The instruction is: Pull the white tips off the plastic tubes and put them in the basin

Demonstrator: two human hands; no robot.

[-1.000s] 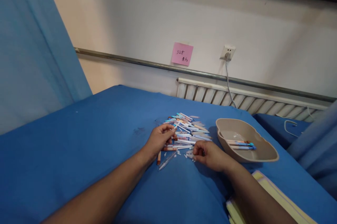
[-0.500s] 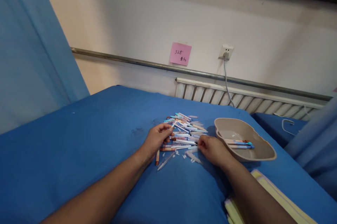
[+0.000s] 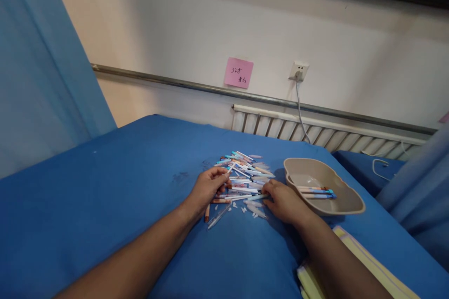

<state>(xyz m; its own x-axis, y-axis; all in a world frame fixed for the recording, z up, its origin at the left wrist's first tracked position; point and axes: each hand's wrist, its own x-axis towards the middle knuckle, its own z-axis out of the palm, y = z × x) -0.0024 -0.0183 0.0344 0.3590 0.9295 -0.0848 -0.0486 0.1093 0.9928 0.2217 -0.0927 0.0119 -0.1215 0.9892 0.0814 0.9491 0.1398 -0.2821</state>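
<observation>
A heap of coloured pens [image 3: 245, 172] and loose clear caps lies on a blue cloth [image 3: 122, 186]. My left hand [image 3: 206, 189] rests at the heap's left side, its fingers pinched on a thin white pen that points up and to the right. My right hand [image 3: 286, 201] sits at the heap's right side, knuckles up, fingers curled round the end of a light blue pen [image 3: 254, 198] lying on the cloth. A beige tray [image 3: 345, 203] holding three pens [image 3: 317, 191] stands just right of my right hand.
A yellow striped cloth [image 3: 368, 261] lies at the lower right under my right forearm. Behind the table are a radiator [image 3: 315, 130], a wall socket with a cable [image 3: 297, 72] and a pink note [image 3: 238, 73]. A blue curtain [image 3: 38, 79] hangs at the left.
My right hand has moved up and to the left from the loose caps to the pens, and its fingers have closed on a light blue pen. My left hand has kept its hold.
</observation>
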